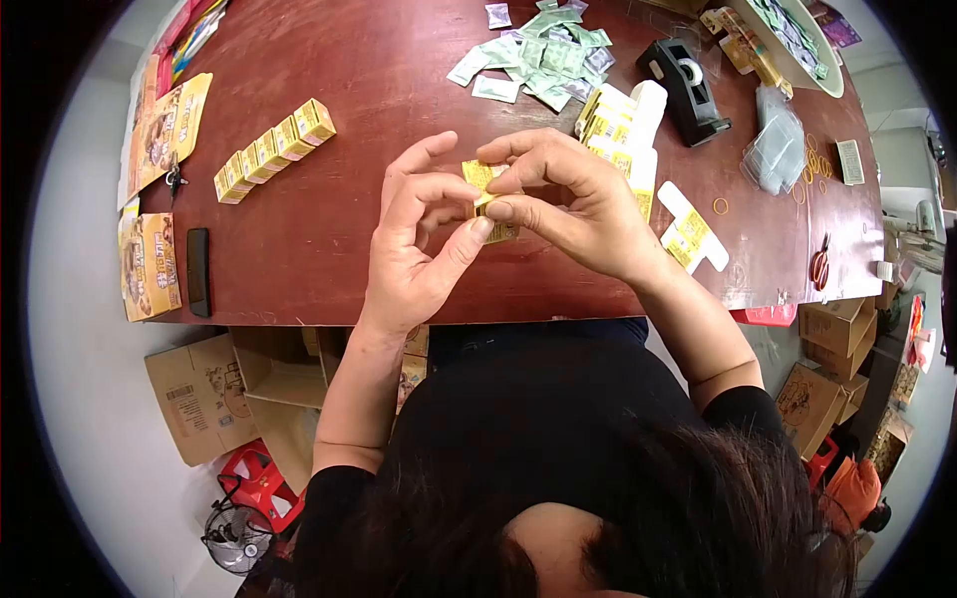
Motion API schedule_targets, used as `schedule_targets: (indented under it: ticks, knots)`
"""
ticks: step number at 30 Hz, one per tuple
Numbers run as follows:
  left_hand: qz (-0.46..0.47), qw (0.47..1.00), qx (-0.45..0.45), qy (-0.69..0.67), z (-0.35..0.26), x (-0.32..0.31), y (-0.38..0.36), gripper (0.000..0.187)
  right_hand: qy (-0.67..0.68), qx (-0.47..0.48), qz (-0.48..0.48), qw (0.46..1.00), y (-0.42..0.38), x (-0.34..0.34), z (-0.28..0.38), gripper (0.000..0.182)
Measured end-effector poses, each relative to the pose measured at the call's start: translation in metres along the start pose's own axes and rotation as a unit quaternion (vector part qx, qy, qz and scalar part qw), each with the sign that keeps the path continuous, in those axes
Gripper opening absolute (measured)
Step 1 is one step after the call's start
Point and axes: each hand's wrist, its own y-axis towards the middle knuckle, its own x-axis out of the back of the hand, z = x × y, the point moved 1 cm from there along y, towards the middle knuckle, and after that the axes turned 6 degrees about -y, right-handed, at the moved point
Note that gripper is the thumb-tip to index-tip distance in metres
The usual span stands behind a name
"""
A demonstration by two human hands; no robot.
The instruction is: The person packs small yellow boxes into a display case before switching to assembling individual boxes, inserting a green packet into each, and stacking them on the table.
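Observation:
Between my two hands, just above the table's front part, is a small yellow box (478, 173), partly hidden by the fingers. My left hand (424, 234) pinches its lower left side with thumb and forefinger, the other fingers curled loosely. From the right, my right hand (568, 194) grips the box's top flap and edge between thumb and fingers. Flat, unfolded yellow-and-white cartons (623, 135) lie stacked just beyond my right hand. One more flat carton (690, 231) rests by my right wrist. A row of folded yellow boxes (274, 149) stands to the left.
Green and purple sachets (543, 60) lie heaped at the back, near a black tape dispenser (686, 90). Clear plastic pieces (776, 149), rubber bands (817, 164) and scissors (820, 264) are at the right. A black bar-shaped object (198, 271) and printed bags (150, 264) lie left.

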Motion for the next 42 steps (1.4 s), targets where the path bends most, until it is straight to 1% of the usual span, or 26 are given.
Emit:
schedule_targets:
  ticks: [2,4,6,7,9,13,15,18,19,20,21,22,23,25,26,28,29,31,32,33,35,36,37,39,41,42]
  knots:
    - [-0.024,0.999,-0.009,-0.028,0.001,0.009,0.002,0.031,0.105,-0.046,-0.036,0.993,0.008,-0.009,0.003,0.022]
    - [-0.028,0.998,0.052,-0.012,0.003,0.02,0.002,0.041,0.082,-0.056,-0.031,0.995,0.014,-0.016,0.008,0.021]
    - [-0.028,0.998,0.059,0.011,0.008,0.031,0.001,0.049,0.081,-0.103,-0.011,0.991,0.022,-0.021,0.011,0.017]
    - [-0.03,0.997,0.072,0.005,0.008,0.035,0.002,0.049,0.08,-0.106,-0.011,0.991,0.026,-0.022,0.008,0.017]
    - [-0.033,0.996,0.086,-0.003,0.007,0.042,0.005,0.049,0.029,-0.037,0.007,0.999,0.034,-0.025,0.001,0.015]
    - [-0.017,0.998,0.05,-0.032,-0.003,0.052,0.019,0.039,-0.026,0.026,-0.039,0.999,0.049,-0.038,-0.007,0.015]
    - [-0.008,0.997,0.039,-0.062,-0.001,0.06,0.027,0.035,-0.035,0.075,-0.118,0.99,0.054,-0.045,-0.011,0.015]
    - [0.044,0.993,0.006,-0.105,0.012,0.079,0.038,0.029,0.03,0.015,-0.135,0.99,0.061,-0.055,-0.019,0.016]
    - [0.05,0.994,0.011,-0.094,0.014,0.083,0.04,0.026,0.078,-0.046,-0.105,0.99,0.061,-0.054,-0.018,0.016]
    - [0.055,0.995,0.016,-0.083,0.014,0.086,0.042,0.023,0.052,-0.013,-0.105,0.993,0.066,-0.053,-0.021,0.014]
    - [0.045,0.991,0.071,-0.104,0.01,0.088,0.041,0.021,0.026,0.02,-0.103,0.994,0.071,-0.05,-0.026,0.013]
    - [0.05,0.99,0.072,-0.106,0.013,0.092,0.043,0.021,-0.046,0.04,-0.094,0.994,0.076,-0.042,-0.032,0.027]
    - [0.02,0.991,0.081,-0.108,0.02,0.098,0.043,0.022,-0.046,0.037,-0.097,0.994,0.082,-0.034,-0.036,0.027]
    - [-0.021,0.988,0.103,-0.116,0.026,0.114,0.047,0.03,-0.267,-0.067,-0.161,0.948,0.096,-0.017,-0.047,0.046]
    - [-0.048,0.979,0.129,-0.15,0.028,0.121,0.048,0.031,-0.265,-0.068,-0.161,0.948,0.101,-0.012,-0.059,0.046]
    - [-0.094,0.96,0.173,-0.201,0.032,0.125,0.046,0.041,-0.559,-0.117,-0.01,0.821,0.107,-0.009,-0.084,0.034]
    - [-0.096,0.959,0.177,-0.199,0.031,0.125,0.045,0.041,-0.555,-0.12,-0.008,0.823,0.109,-0.01,-0.089,0.034]
    - [-0.101,0.93,0.224,-0.274,0.028,0.121,0.049,0.053,-0.627,-0.171,0.097,0.754,0.117,-0.014,-0.097,0.034]
    - [-0.101,0.912,0.24,-0.316,0.027,0.117,0.05,0.063,-0.624,-0.136,0.082,0.765,0.116,-0.014,-0.099,0.03]
    - [-0.107,0.912,0.239,-0.315,0.029,0.115,0.047,0.063,-0.622,-0.132,0.085,0.767,0.111,-0.012,-0.102,0.03]
    - [-0.149,0.899,0.247,-0.328,0.036,0.109,0.042,0.056,-0.448,-0.113,-0.038,0.886,0.112,-0.001,-0.093,0.033]
    - [-0.167,0.911,0.239,-0.29,0.035,0.105,0.038,0.052,-0.28,-0.205,-0.077,0.935,0.11,0.005,-0.076,0.035]
    - [-0.176,0.911,0.233,-0.293,0.04,0.101,0.034,0.052,-0.163,-0.188,-0.126,0.96,0.109,0.006,-0.061,0.036]
    - [-0.185,0.944,0.191,-0.194,0.05,0.092,0.023,0.049,0.064,-0.171,-0.173,0.968,0.102,0.002,-0.03,0.033]
    - [-0.188,0.939,0.194,-0.215,0.044,0.069,0.025,0.047,0.084,-0.155,-0.169,0.97,0.094,-0.012,-0.019,0.028]
    - [-0.167,0.956,0.175,-0.164,0.043,0.057,0.025,0.049,0.071,-0.179,-0.165,0.967,0.091,-0.017,-0.014,0.023]
